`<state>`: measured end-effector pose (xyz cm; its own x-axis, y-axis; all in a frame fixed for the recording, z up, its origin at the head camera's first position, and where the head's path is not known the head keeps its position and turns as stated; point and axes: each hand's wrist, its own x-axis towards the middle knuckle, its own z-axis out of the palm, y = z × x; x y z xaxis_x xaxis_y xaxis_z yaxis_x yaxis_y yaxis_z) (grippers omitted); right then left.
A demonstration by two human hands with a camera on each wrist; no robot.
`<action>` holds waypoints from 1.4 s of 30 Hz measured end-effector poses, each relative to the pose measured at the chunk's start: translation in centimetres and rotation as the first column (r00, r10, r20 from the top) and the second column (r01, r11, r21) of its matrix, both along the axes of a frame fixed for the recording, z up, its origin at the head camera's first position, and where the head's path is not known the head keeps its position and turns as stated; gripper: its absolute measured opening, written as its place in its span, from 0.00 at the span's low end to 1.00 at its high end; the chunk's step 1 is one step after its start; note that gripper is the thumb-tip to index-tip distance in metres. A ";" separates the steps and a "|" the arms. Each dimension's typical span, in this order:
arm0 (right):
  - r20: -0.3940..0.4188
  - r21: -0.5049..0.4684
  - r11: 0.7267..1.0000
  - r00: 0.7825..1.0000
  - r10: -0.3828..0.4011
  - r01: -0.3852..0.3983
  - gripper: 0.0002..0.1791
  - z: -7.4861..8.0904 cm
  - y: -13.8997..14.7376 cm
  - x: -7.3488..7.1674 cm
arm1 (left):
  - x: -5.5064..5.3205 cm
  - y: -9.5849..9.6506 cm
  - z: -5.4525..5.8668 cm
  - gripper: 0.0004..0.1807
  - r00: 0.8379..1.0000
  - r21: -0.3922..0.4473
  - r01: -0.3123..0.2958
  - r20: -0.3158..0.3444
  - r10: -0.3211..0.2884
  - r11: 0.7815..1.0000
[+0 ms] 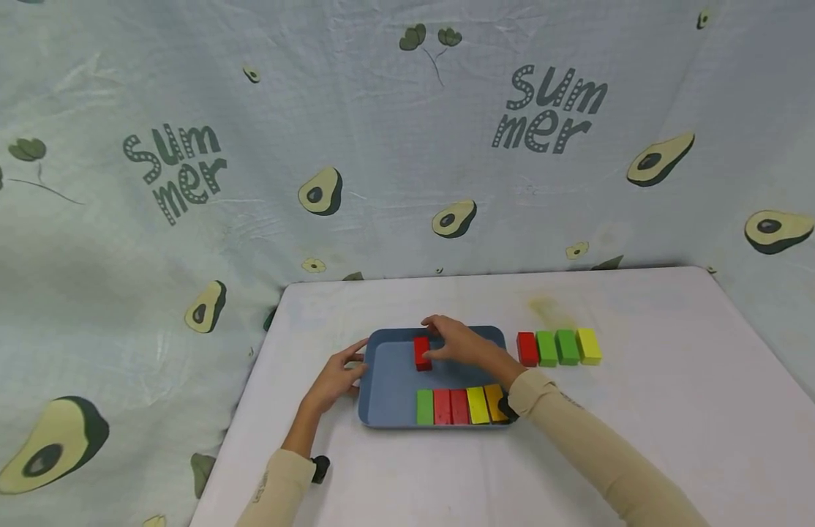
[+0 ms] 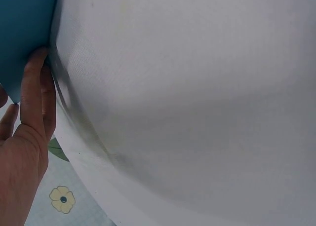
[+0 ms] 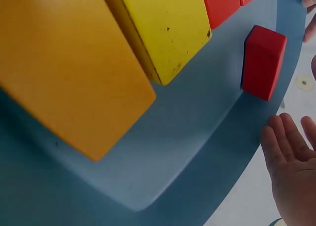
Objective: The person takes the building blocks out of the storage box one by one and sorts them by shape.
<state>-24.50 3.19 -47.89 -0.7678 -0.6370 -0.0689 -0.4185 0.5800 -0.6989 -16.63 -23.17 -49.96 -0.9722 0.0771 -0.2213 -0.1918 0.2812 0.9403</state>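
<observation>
In the head view my left hand [image 1: 333, 380] rests against the left side of a blue-grey tray [image 1: 389, 395], its fingers fairly straight along the rim. The left wrist view shows those fingers [image 2: 33, 93] touching the tray's outer edge. My right hand [image 1: 455, 341] reaches over the tray's far part, thumb close to a red block [image 1: 421, 354] that stands near the far rim. In the right wrist view this hand [image 3: 294, 162] has its fingers extended, apart from the red block [image 3: 264, 63]. Whether the thumb touches the block is unclear.
Along the tray's near edge lies a row with a green block [image 1: 425, 407], two red blocks [image 1: 442, 406], a yellow block [image 1: 477, 405] and an orange block [image 1: 495, 402]. Right of the tray stand a red block [image 1: 527, 349], two green blocks [image 1: 547, 348] and a yellow block [image 1: 588, 346].
</observation>
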 end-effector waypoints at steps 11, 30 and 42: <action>0.025 0.029 1.000 1.000 -0.008 0.007 0.35 -0.8 -0.2 0.0 | 0.0 -0.2 -0.1 0.30 1.000 0.026 0.024 0.004 -0.024 0.999; -0.021 0.171 0.985 0.999 0.042 -0.038 0.38 -1.2 -0.8 0.0 | -0.1 -0.2 0.0 0.30 1.000 0.027 0.023 0.013 -0.023 0.999; -0.016 0.158 0.987 1.000 0.021 -0.018 0.36 -1.2 -0.9 0.1 | 0.6 0.0 1.5 0.31 0.998 0.051 0.066 0.013 -0.067 0.996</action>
<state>-24.39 2.29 -49.13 -0.7572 -0.6342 -0.1562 -0.4425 0.6740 -0.5915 -16.07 -23.17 -48.45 -0.9610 0.1532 -0.2301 -0.1884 0.2460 0.9508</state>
